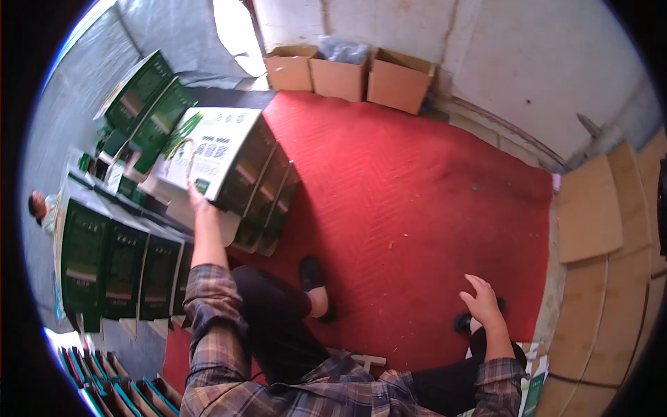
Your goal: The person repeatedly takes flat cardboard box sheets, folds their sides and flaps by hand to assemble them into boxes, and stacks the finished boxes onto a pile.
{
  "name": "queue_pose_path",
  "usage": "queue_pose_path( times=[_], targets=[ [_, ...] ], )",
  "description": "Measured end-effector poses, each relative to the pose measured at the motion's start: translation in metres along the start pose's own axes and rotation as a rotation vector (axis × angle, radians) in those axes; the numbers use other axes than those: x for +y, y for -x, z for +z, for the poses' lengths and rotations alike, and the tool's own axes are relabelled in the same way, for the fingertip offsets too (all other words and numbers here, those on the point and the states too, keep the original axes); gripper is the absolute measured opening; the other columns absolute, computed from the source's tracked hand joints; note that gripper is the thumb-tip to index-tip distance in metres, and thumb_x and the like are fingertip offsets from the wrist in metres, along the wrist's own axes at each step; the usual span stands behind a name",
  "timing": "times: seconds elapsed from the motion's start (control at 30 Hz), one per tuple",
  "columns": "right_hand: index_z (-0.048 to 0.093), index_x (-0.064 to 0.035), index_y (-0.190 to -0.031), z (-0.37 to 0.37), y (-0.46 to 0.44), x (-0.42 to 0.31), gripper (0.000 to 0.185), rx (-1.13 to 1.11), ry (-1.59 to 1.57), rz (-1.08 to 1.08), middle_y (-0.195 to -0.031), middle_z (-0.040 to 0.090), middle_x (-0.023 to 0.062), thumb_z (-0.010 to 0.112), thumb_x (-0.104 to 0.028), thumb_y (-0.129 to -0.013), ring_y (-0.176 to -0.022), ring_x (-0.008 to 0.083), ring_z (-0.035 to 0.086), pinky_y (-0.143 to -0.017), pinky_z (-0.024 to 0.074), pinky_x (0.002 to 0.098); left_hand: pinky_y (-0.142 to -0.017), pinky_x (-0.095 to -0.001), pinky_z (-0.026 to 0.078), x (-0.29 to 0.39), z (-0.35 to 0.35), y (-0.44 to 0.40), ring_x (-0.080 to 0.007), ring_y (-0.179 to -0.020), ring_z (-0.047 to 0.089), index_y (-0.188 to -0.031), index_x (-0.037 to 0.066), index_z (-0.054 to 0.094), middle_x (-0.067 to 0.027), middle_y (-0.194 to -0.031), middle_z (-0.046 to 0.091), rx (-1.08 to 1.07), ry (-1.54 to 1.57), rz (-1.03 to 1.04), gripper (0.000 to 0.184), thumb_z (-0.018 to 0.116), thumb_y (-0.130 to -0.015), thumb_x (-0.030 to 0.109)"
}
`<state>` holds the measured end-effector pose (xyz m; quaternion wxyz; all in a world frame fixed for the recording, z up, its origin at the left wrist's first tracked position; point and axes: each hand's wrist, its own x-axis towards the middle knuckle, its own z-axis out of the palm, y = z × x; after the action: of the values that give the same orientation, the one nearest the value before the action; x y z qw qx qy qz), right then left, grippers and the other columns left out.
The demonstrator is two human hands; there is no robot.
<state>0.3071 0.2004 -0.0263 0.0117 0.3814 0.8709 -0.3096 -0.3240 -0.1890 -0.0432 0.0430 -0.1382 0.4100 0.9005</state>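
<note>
My left hand [198, 197] is at the near edge of a white-and-green gift box [226, 149]. Its fingers close at the end of the box's cord handle [190, 156], partly hidden by the blur. The box lies on top of a stack of similar dark green boxes [267, 208], white printed face up. My right hand [483, 302] hangs over my right knee, with nothing in it and its fingers apart. Below it is my dark shoe [462, 322].
More green boxes [125, 267] stand in a row at the left, others [142, 97] behind. Teal-edged cartons [118, 389] are at lower left. Open cardboard boxes [338, 76] line the wall; flattened cardboard [590, 208] stands right. Red matting [403, 208] covers the floor. A person [40, 206] is far left.
</note>
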Motion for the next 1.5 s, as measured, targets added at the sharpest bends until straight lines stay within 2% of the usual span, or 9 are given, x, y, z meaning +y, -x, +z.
queue_pose_path(
  times=[0.27,0.4,0.5,0.73,1.0,1.2,1.33,1.43,1.5],
  targets=[
    [0.055,-0.0051,-0.132,-0.063,0.025,-0.029,0.050,0.214,-0.218,-0.029,-0.133,0.056,0.0136,0.067,-0.015,-0.085,-0.124,0.0270,0.052,-0.099,0.0444,0.0362,-0.093,-0.0433,0.048,0.033,0.033,0.067,-0.0325,-0.109,0.058,-0.138,-0.005,0.042,-0.0229,-0.129,0.054,0.677,-1.085,0.521,0.073,0.064,-0.090,0.046],
    [0.056,-0.0037,-0.131,-0.102,0.060,-0.003,0.045,0.412,-0.638,0.039,-0.131,0.059,0.0138,0.065,-0.008,-0.087,-0.115,0.0186,0.058,-0.091,0.0489,0.0311,-0.099,-0.0352,0.042,0.023,0.079,0.149,-0.0227,-0.116,0.053,-0.140,-0.001,0.043,-0.0170,-0.133,0.052,-0.251,-0.443,0.614,0.048,0.054,-0.099,0.021],
    [0.055,-0.0002,-0.131,-0.107,0.092,0.062,0.041,0.620,-0.710,0.015,-0.125,0.062,0.0152,0.061,-0.004,-0.091,-0.114,0.0193,0.059,-0.093,0.0490,0.0294,-0.106,-0.0342,0.035,-0.011,0.099,0.276,-0.0207,-0.120,0.050,-0.129,-0.001,0.055,-0.0085,-0.130,0.055,-0.664,-0.877,0.615,0.034,0.053,-0.096,0.010],
    [0.061,-0.0073,-0.123,0.023,0.224,0.262,0.035,0.757,-0.808,0.802,-0.098,0.067,0.0011,0.059,-0.025,-0.092,-0.085,0.0123,0.063,-0.066,0.0503,0.0296,-0.098,-0.0372,0.044,-0.105,0.066,0.341,-0.0308,-0.114,0.055,-0.123,0.002,0.061,-0.0157,-0.117,0.061,-1.504,-1.772,0.337,0.049,0.071,-0.076,0.008],
    [0.057,-0.0089,-0.112,0.198,0.391,0.290,0.035,0.876,-1.378,1.357,-0.107,0.060,0.0088,0.063,-0.028,-0.083,-0.101,0.0275,0.060,-0.082,0.0487,0.0485,-0.081,-0.0336,0.051,-0.144,0.050,0.320,-0.0223,-0.090,0.062,-0.130,0.003,0.057,-0.0143,-0.104,0.062,-1.373,-1.874,0.221,0.056,0.072,-0.077,0.011],
    [0.055,-0.0074,-0.114,0.236,0.452,0.305,0.036,1.209,-1.827,1.149,-0.112,0.061,0.0101,0.065,-0.022,-0.082,-0.103,0.0277,0.060,-0.086,0.0475,0.0465,-0.072,-0.0307,0.053,-0.162,0.040,0.309,-0.0178,-0.077,0.062,-0.132,0.004,0.056,-0.0106,-0.100,0.063,-1.367,-1.863,0.013,0.055,0.071,-0.079,0.012],
    [0.053,-0.0132,-0.115,0.331,0.482,0.380,0.029,1.066,-1.252,0.779,-0.116,0.056,0.0079,0.057,-0.029,-0.091,-0.109,0.0244,0.056,-0.088,0.0465,0.0485,-0.073,-0.0306,0.053,-0.167,0.034,0.299,-0.0174,-0.080,0.063,-0.133,0.003,0.055,-0.0104,-0.097,0.064,-1.317,-1.909,-0.029,0.055,0.070,-0.080,0.013],
    [0.052,-0.0123,-0.115,0.281,0.459,0.341,0.033,0.766,-0.757,0.958,-0.115,0.055,0.0088,0.059,-0.032,-0.089,-0.108,0.0231,0.055,-0.087,0.0464,0.0484,-0.073,-0.0314,0.053,-0.171,0.029,0.292,-0.0183,-0.081,0.064,-0.133,0.002,0.055,-0.0111,-0.099,0.065,-1.337,-1.918,-0.005,0.056,0.070,-0.080,0.013],
    [0.051,-0.0112,-0.116,0.252,0.436,0.335,0.037,1.223,-1.414,1.175,-0.109,0.056,0.0084,0.061,-0.034,-0.089,-0.103,0.0228,0.057,-0.083,0.0485,0.0457,-0.075,-0.0318,0.053,-0.168,0.036,0.303,-0.0190,-0.081,0.064,-0.132,0.003,0.055,-0.0120,-0.099,0.066,-1.350,-1.976,0.032,0.056,0.071,-0.079,0.015]
  ],
)
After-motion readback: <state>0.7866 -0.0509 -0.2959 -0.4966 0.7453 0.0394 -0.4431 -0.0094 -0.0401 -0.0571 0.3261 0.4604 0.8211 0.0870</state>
